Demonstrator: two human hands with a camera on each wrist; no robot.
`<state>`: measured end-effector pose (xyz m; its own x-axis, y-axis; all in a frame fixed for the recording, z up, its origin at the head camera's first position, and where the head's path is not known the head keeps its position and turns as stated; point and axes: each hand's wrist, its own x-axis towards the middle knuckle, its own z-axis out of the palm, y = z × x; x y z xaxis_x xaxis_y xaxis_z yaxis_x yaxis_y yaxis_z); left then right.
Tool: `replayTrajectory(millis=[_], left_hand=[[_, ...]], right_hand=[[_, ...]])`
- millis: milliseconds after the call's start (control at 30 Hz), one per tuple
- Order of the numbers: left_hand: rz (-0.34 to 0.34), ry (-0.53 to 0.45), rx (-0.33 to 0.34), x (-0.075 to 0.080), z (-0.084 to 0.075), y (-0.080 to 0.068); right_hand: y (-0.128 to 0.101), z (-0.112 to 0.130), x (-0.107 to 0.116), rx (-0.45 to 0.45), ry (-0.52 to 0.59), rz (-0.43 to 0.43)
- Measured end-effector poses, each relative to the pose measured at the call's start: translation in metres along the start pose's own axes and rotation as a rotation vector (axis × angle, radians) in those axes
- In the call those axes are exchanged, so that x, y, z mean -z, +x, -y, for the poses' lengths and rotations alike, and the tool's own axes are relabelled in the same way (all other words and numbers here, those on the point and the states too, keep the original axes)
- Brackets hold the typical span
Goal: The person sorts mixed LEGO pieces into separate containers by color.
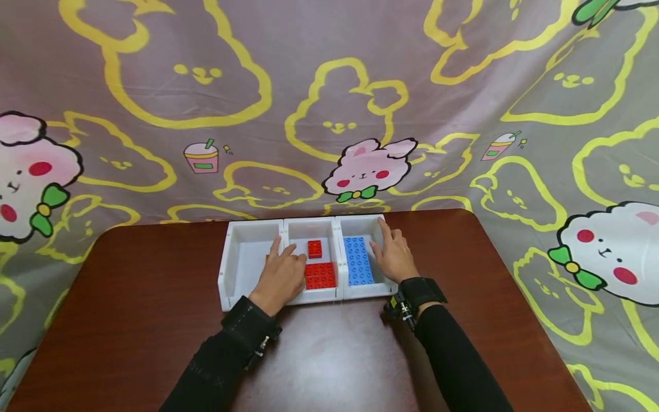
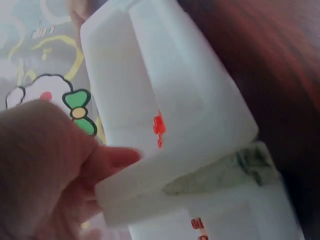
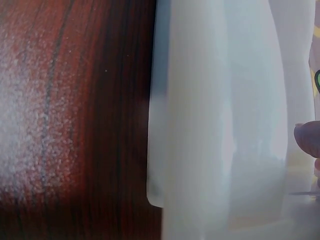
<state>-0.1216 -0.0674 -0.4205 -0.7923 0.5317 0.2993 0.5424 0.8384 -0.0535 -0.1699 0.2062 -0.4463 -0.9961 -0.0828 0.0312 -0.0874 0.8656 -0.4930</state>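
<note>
Three white bins stand side by side: a left bin [image 1: 249,224], a middle bin [image 1: 309,224] and a right bin [image 1: 355,219]. My left hand [image 1: 280,278] lies over the joined walls of the left and middle bins, its fingers stretched forward; in the left wrist view a fingertip [image 2: 125,156] reaches past the wall's edge. My right hand [image 1: 395,257] rests at the right bin's right wall, index finger at the far corner, thumb over the inside. Red bricks [image 1: 320,276] and a separate red brick [image 1: 314,249] lie in the middle bin, blue bricks [image 1: 358,260] in the right one.
A small orange piece [image 1: 267,258] in the left bin shows partly beside my left hand. The bins sit near the back edge of a brown wooden table [image 1: 170,320]. A patterned cloth [image 1: 288,126] hangs behind the table and along its sides.
</note>
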Motion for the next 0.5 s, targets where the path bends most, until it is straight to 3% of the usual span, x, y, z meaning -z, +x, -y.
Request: replayTrajectory(millis=[100, 200, 333, 500], left_hand=[[0.064, 0.049, -0.022, 0.001, -0.004, 0.000], [0.083, 0.063, 0.009, -0.001, -0.007, 0.004], [0.085, -0.039, 0.063, -0.008, -0.008, 0.012], [0.123, -0.180, 0.076, -0.011, -0.004, 0.016]], right_hand=[[0.001, -0.001, 0.001, -0.003, 0.000, -0.002], [0.001, -0.003, -0.002, -0.003, -0.012, 0.012], [0.000, -0.004, -0.004, -0.005, -0.015, 0.004], [0.000, -0.002, -0.001, -0.002, -0.016, -0.013]])
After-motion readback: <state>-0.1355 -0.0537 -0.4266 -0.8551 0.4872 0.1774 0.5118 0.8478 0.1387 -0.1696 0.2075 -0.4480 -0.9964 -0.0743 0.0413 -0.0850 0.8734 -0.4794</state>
